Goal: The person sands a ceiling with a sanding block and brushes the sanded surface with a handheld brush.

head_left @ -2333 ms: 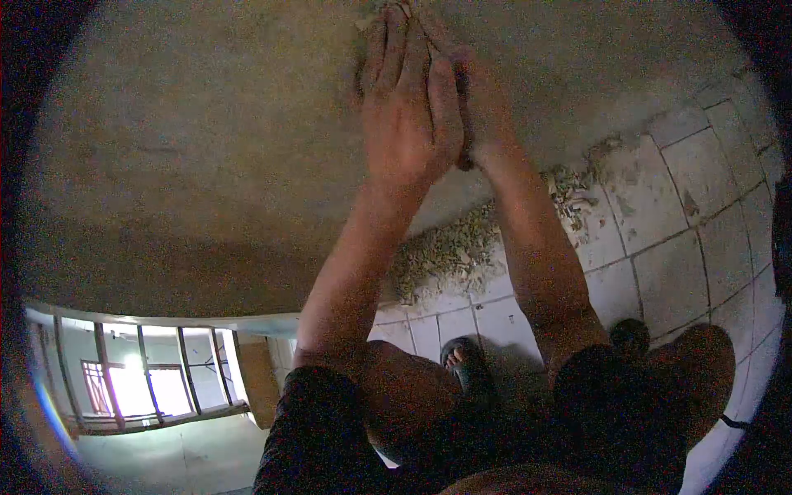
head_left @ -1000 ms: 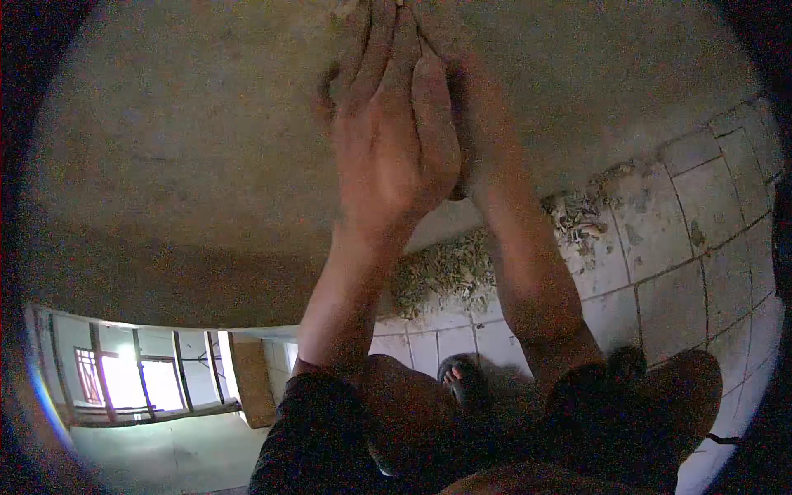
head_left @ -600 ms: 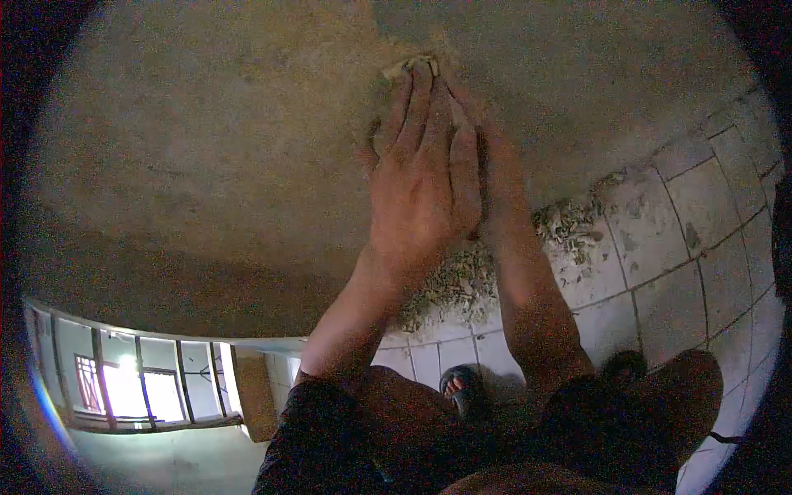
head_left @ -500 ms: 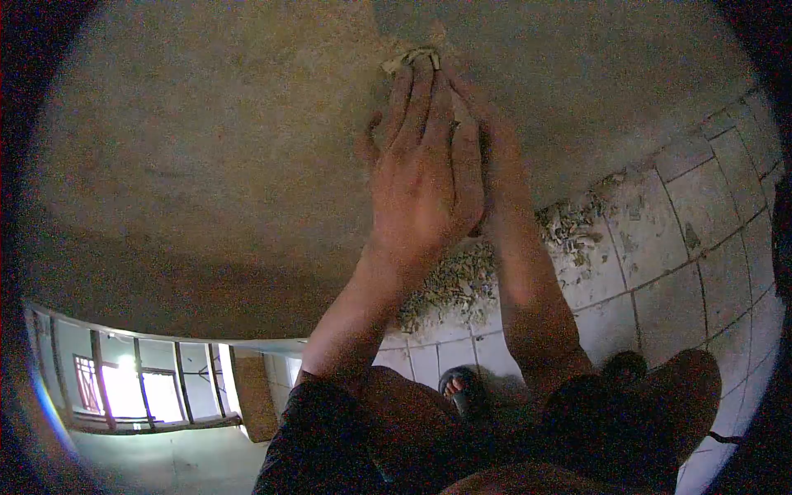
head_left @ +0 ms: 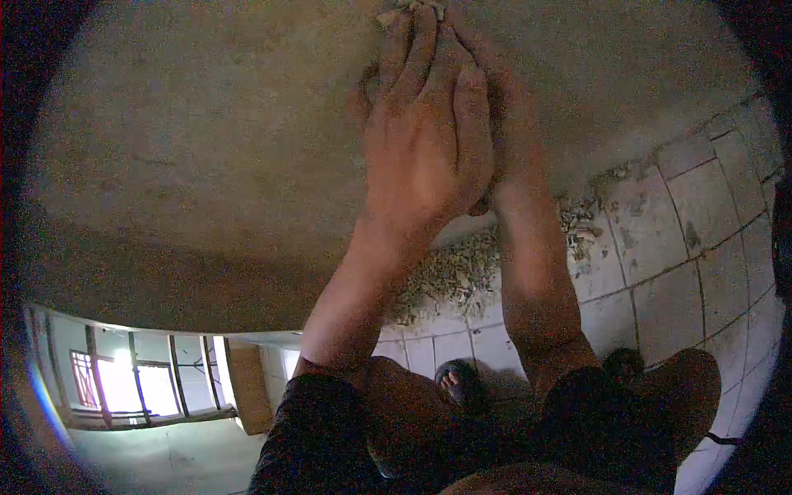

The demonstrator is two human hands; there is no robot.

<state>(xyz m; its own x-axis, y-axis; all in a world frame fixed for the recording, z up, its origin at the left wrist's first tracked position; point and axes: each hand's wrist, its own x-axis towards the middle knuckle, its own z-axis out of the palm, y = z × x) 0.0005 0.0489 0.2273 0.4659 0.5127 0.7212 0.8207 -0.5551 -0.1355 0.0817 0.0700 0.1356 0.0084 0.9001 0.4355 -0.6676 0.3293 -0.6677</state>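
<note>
Both my hands are together against a broad, mottled wall surface [head_left: 206, 148]. My left hand [head_left: 425, 124] lies over the right one, its fingers long and pressed together around something mostly hidden. Beneath it, my right hand [head_left: 503, 82] is closed, with its fingertips showing on the far left side of the left hand. The dark, rounded end of a held object [head_left: 478, 206] pokes out below the palms; its other parts are hidden. Pale curled scrapings [head_left: 412, 7] bunch at the fingertips, at the top edge of the view.
Flakes and shavings [head_left: 454, 272] are heaped along the base of the wall, on white floor tiles [head_left: 668, 297]. A sandalled foot [head_left: 458, 384] shows below. At the lower left are a barred opening [head_left: 157, 375], a bright window [head_left: 144, 388] and a brown panel [head_left: 252, 388].
Since about half a second ago, both hands have moved up the view along the wall together, and the curled scrapings have shifted up with them. Earlier they had come down from near the top edge.
</note>
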